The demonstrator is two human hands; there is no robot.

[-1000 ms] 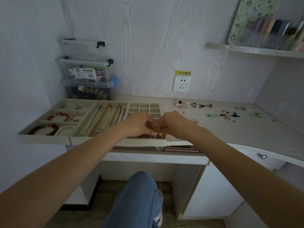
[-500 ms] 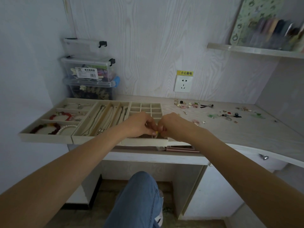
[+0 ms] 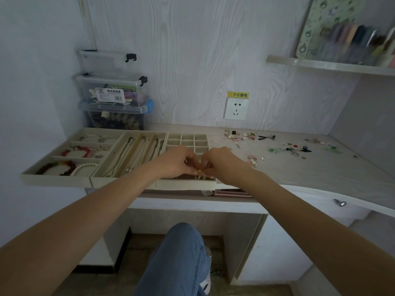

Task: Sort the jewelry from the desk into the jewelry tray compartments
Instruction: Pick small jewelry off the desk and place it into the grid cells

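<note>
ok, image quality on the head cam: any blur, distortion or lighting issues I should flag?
Head view: dim, flat, bluish light, no glare or hard shadows. Wide-angle distortion bows the desk edge and stretches the forearms. The shelf items at upper right are smeared. The loose jewelry is too small to identify. Left hand and right hand are fairly sharp, but the tiny yellow piece between their fingers is barely resolved.

Both your forearms extend forward and converge over the near edge of the grid tray (image 3: 185, 184). Your left hand (image 3: 176, 162) and right hand (image 3: 224, 162) meet there, knuckles up, fingers curled, fingertips touching around a small yellow piece (image 3: 199, 171).
</note>
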